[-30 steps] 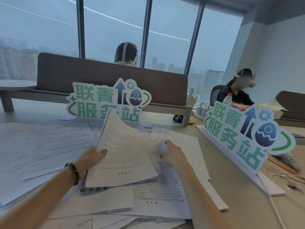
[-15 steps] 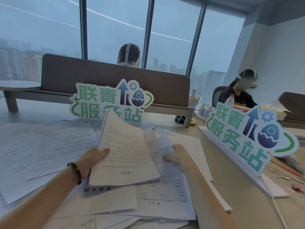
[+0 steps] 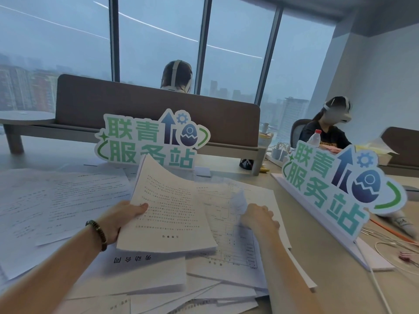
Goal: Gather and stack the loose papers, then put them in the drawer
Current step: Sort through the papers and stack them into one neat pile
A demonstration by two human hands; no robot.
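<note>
Loose printed papers (image 3: pixel 52 200) lie scattered and overlapping across the desk in front of me. My left hand (image 3: pixel 122 214) grips a thick bundle of sheets (image 3: pixel 167 214) by its left edge, thumb on top, and holds it tilted up above the pile. My right hand (image 3: pixel 258 216) pinches the raised edge of a form sheet (image 3: pixel 229 223) just right of the bundle. More sheets (image 3: pixel 145 275) lie under my forearms. No drawer is in view.
Two standing cut-out signs with green characters, one behind the papers (image 3: pixel 149 141) and one on a white base at the right (image 3: pixel 340 184). Cables (image 3: pixel 392 245) lie at the far right. A brown partition (image 3: pixel 156 118) stands behind, with two seated people beyond.
My right hand has pulled the form sheet's edge to the right and slightly toward me. The bundle in my left hand stays held up in about the same place.
</note>
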